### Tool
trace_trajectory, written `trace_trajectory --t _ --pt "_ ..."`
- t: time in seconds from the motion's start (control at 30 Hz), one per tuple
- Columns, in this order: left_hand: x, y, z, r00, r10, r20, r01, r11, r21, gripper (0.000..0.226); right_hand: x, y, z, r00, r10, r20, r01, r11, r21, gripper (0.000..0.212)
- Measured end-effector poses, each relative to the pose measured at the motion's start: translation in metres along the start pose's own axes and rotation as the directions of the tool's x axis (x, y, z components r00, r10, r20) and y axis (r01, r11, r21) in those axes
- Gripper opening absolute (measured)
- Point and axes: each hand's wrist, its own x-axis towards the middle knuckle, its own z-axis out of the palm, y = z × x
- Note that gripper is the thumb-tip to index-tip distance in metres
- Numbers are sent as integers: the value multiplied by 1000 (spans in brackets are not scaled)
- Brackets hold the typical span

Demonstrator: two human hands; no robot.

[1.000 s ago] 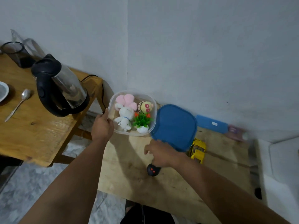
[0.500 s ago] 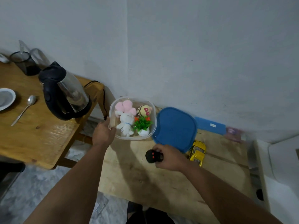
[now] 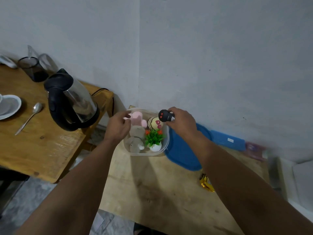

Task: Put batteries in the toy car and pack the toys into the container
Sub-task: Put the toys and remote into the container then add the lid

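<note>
Head view: I note r. hand point(image 3: 182, 122) has lifted the black remote point(image 3: 166, 115) off the board and now grips it over the container point(image 3: 166, 141), 2 o'clock rim. L. hand point(image 3: 118, 127), fingers loosely curled, at 10 o'clock rim, grip unclear. Yellow car point(image 3: 206, 183) at 5 o'clock, unpacked; lid point(image 3: 182, 155) off. Judgement: remote goes in next.
</note>
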Motion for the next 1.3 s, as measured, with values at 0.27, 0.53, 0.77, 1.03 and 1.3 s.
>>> trace_trajectory --t 0.27,0.53,0.77,1.03,1.3 --pt "28 6 8 939 -148 311 267 884 -383 42 29 -11 14 994 -94 52 105 954 -281 52" --pt "44 -6 11 994 -6 110 -45 890 453 34 32 -26 19 978 -83 189 167 859 -485 43" --pt "56 6 15 960 29 278 -228 657 719 21 29 -47 31 953 -46 298 198 840 -505 57" --pt "54 37 22 910 4 415 -374 444 815 34 27 -51 35 951 -108 290 250 820 -515 50" --pt "62 29 27 914 73 400 -400 336 853 29 22 -41 60 921 -94 377 312 757 -574 58"
